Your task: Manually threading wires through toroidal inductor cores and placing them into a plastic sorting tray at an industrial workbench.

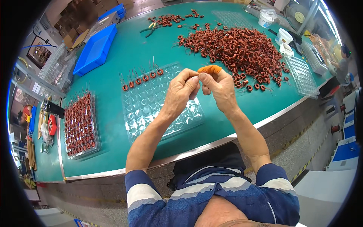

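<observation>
Red coils (234,49) lie heaped ahead and rightward, nearer my right hand (222,89) than my left hand (179,92), both pinched at the fingertips, on what I can't tell.

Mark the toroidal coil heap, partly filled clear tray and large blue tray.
Toroidal coil heap (236,49), head view: its middle.
Partly filled clear tray (142,102), head view: bare cells.
Large blue tray (94,49), head view: bare floor.
</observation>
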The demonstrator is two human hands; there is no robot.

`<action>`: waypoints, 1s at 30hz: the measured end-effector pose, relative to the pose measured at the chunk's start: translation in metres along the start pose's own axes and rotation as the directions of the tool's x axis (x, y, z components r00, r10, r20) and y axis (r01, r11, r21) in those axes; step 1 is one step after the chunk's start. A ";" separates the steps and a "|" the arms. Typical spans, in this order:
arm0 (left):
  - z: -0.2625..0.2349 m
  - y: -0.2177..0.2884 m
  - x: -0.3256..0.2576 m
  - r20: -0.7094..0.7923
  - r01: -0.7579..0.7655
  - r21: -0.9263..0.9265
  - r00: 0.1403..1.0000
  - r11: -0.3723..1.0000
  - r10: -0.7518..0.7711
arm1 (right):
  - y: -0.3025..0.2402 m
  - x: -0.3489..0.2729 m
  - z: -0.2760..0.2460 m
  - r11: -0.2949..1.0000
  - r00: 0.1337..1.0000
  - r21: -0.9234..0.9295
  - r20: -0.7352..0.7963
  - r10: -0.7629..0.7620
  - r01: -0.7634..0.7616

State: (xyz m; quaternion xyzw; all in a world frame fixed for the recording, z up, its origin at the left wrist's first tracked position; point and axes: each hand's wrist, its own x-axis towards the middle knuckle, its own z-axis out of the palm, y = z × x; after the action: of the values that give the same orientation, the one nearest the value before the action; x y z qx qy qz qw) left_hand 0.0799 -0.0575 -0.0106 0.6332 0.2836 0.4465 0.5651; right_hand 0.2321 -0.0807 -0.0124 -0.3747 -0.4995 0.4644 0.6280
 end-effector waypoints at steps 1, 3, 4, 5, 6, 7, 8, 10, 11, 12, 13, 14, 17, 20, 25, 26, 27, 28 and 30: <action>-0.001 0.000 0.001 -0.013 0.017 0.072 1.000 0.997 -0.016 | 0.004 0.003 -0.003 1.000 1.000 -0.002 0.001 0.005 -0.005; -0.004 -0.005 0.004 0.038 0.057 0.025 0.998 0.998 -0.058 | 0.009 0.007 -0.007 0.998 0.998 -0.003 0.014 0.055 -0.055; -0.001 -0.007 0.005 0.056 0.045 0.009 0.997 0.999 -0.046 | 0.010 0.009 -0.008 0.998 0.999 0.055 0.034 0.038 -0.039; 0.000 -0.008 0.005 0.074 0.033 -0.008 0.997 0.999 -0.032 | 0.011 0.011 -0.009 0.998 0.999 0.052 0.037 0.039 -0.041; -0.002 -0.011 0.006 0.102 0.031 0.018 0.994 0.999 -0.032 | 0.011 0.012 -0.010 0.995 0.998 0.083 0.020 0.053 -0.054; -0.002 -0.014 0.005 0.098 0.030 0.015 0.995 0.999 -0.031 | 0.011 0.012 -0.011 0.991 0.998 0.113 0.003 0.066 -0.066; -0.003 -0.017 0.005 0.075 0.011 0.005 0.997 1.000 -0.012 | 0.014 0.012 -0.014 0.987 0.996 0.138 0.024 0.086 -0.088; -0.003 -0.019 0.005 0.050 -0.006 -0.009 0.999 1.000 0.007 | 0.013 0.009 -0.015 0.991 0.997 0.116 -0.023 0.070 -0.067; -0.003 -0.019 0.006 0.058 -0.014 -0.031 0.998 0.999 0.016 | 0.013 0.007 -0.015 0.994 0.996 0.095 -0.071 0.050 -0.043; -0.004 -0.019 0.007 0.065 -0.022 -0.050 0.998 0.999 0.025 | 0.011 0.005 -0.015 0.999 0.992 0.039 -0.123 0.006 -0.001; -0.004 -0.020 0.007 0.060 -0.023 -0.051 0.998 0.998 0.026 | 0.008 0.002 -0.014 0.999 0.984 -0.020 -0.172 -0.042 0.039; -0.003 -0.020 0.008 0.058 -0.040 -0.053 0.997 0.998 0.043 | 0.007 0.001 -0.013 0.991 0.974 -0.060 -0.187 -0.126 0.116; -0.007 -0.021 0.004 0.048 -0.075 0.002 0.996 0.997 0.075 | 0.002 -0.005 0.000 0.986 0.981 -0.083 -0.116 -0.157 0.147; -0.008 -0.019 0.004 0.122 -0.088 0.045 0.989 0.995 0.082 | 0.002 -0.001 -0.001 0.980 0.991 -0.177 -0.084 -0.105 0.089; -0.046 0.019 0.012 -0.111 -0.329 0.265 0.923 0.906 0.368 | -0.016 0.028 0.010 0.930 0.983 -0.319 0.062 -0.172 0.182; -0.060 0.035 0.010 -0.235 -0.386 0.251 0.865 0.888 0.443 | -0.018 0.040 0.016 0.912 0.981 -0.363 0.097 -0.166 0.191; -0.070 0.050 0.006 -0.330 -0.412 0.256 0.813 0.874 0.480 | -0.012 0.056 0.017 0.891 0.969 -0.387 0.160 -0.188 0.237; -0.079 0.059 0.005 -0.418 -0.440 0.259 0.752 0.860 0.510 | -0.006 0.074 0.017 0.864 0.961 -0.439 0.229 -0.157 0.246; -0.089 0.070 0.000 -0.475 -0.466 0.273 0.695 0.842 0.539 | 0.011 0.108 0.026 0.795 0.932 -0.537 0.350 -0.092 0.281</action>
State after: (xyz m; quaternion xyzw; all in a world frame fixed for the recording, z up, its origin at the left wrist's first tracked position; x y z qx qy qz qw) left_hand -0.0094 -0.0304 0.0542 0.5719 0.2740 0.7222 0.2762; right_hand 0.2119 0.0261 0.0133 -0.4194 -0.7428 0.2777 0.4419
